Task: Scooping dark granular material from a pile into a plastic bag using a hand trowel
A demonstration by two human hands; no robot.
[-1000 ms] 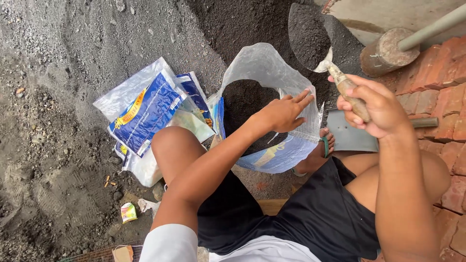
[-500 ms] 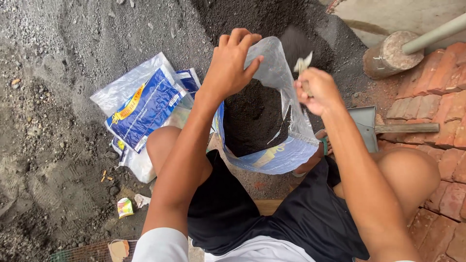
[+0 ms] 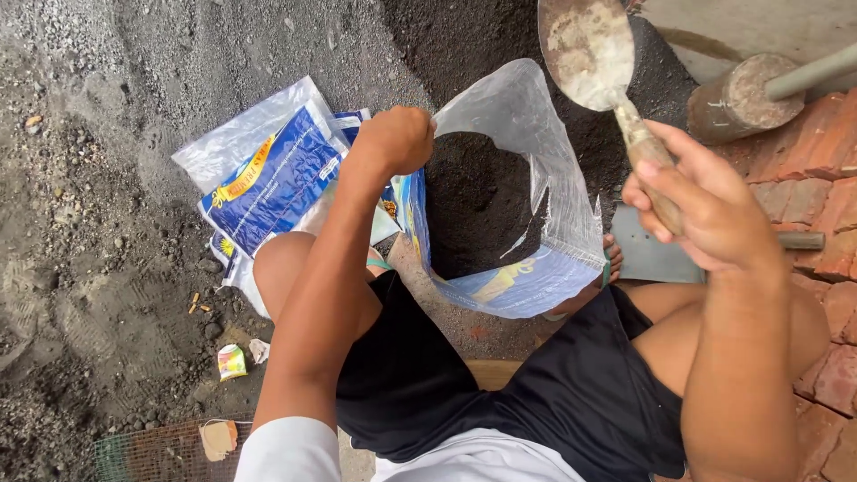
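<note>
Head view looks down at a person sitting low on the ground. Left hand (image 3: pixel 397 138) is clenched on the top edge of a clear plastic bag (image 3: pixel 544 134) and holds its mouth open. That bag stands between the person's knees, just in front of the black shorts (image 3: pixel 428 375). Dark soil (image 3: pixel 478 201) fills the inside of the bag. Right hand (image 3: pixel 705 210) is wrapped tight around the wooden handle of a small trowel (image 3: pixel 585 54). Its dusty metal blade is up above the far right rim of the bag and looks empty. More blue and white bags (image 3: pixel 268 174) lie flat on the dirt, just left of the open bag. Red bricks (image 3: pixel 830 178) sit on the right side. A round mallet head (image 3: pixel 745 94) rests near the bricks, beyond the right hand.
</note>
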